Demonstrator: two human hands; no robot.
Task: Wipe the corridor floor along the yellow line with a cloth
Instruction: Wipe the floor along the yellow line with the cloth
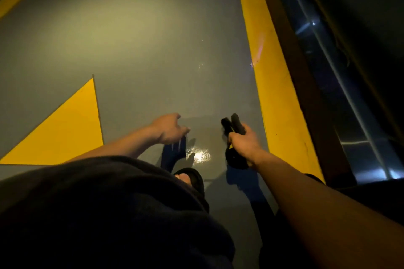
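Note:
A wide yellow line (273,85) runs along the right side of the grey corridor floor (142,54). My right hand (244,142) grips a dark bundle, apparently the cloth (235,159), just left of that line and above the floor. Two dark ends stick out past my fingers and a rounded dark mass hangs under my wrist. My left hand (168,129) hovers over the floor to the left of it, fingers loosely curled, holding nothing. A shiny wet patch (199,155) glints on the floor between my hands.
A dark brown kerb (306,85) and a dark glass or metal strip (341,72) border the yellow line on the right. A yellow triangle (63,129) is painted at the left. My foot in a black sandal (192,179) stands just below the wet patch.

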